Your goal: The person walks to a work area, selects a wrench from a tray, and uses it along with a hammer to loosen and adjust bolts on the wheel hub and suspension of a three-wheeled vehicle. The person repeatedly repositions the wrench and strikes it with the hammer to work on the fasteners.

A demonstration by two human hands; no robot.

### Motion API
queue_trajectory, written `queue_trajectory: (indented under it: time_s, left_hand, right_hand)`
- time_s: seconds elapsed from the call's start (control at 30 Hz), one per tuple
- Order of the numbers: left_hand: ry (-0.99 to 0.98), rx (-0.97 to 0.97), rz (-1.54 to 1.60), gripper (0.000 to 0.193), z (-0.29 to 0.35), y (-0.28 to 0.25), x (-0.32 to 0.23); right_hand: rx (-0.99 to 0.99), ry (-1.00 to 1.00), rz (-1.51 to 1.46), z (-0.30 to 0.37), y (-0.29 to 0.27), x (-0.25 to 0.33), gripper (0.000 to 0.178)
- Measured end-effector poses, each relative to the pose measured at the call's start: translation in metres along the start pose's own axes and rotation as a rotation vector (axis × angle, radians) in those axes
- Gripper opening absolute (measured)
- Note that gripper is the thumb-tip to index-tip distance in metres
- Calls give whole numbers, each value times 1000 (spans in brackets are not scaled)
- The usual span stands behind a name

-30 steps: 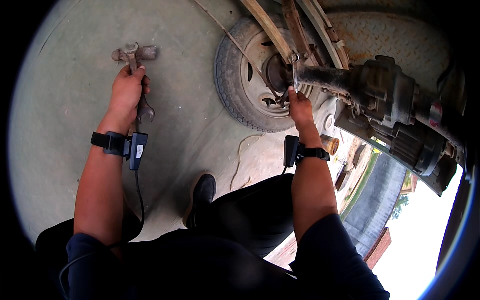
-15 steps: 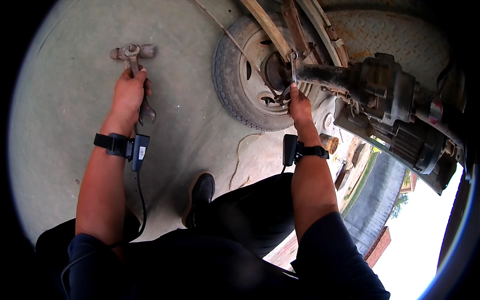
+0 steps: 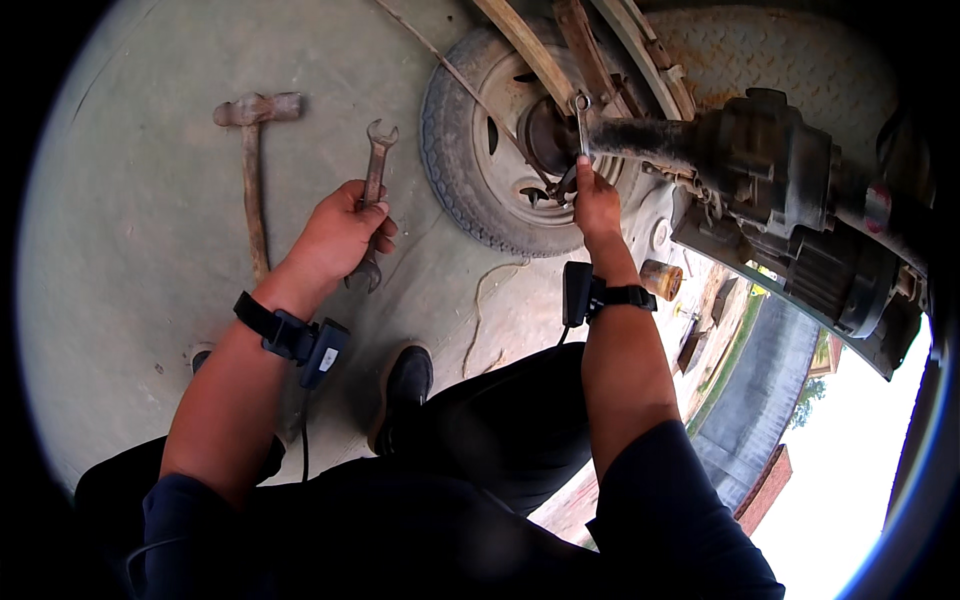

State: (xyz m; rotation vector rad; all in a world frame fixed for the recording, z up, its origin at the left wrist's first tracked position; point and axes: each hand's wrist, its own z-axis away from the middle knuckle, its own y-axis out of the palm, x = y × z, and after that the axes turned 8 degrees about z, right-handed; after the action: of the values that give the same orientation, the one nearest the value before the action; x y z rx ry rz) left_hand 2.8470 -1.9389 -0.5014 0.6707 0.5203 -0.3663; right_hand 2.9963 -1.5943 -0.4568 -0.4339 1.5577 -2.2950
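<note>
An open-ended wrench (image 3: 377, 170) is gripped, unseated, in the left hand (image 3: 345, 232) and a ring-ended wrench (image 3: 584, 130) in the right hand (image 3: 597, 205), its seating undeterminable, with the wheel (image 3: 490, 182) seen mounted.

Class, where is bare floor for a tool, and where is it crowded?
Bare floor lies left of the hammer, and between it and the wrench in the left hand. It is crowded around the wheel and axle, where the right hand holds a second wrench.

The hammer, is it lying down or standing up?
Lying down: the hammer is flat on the floor, its wooden handle stretched out from the head. The left hand holds a wrench.
</note>
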Motion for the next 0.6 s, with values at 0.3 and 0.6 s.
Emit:
queue_trajectory:
  time_s: [0.3,0.6]
  left_hand:
    - [-33,6,-48,31,12,16,-10]
    - [59,-67,-152,31,3,14,-8]
  right_hand:
    - [6,13,-31,-2,3,-3,73]
    - [85,45,-47,-1,-8,-1,73]
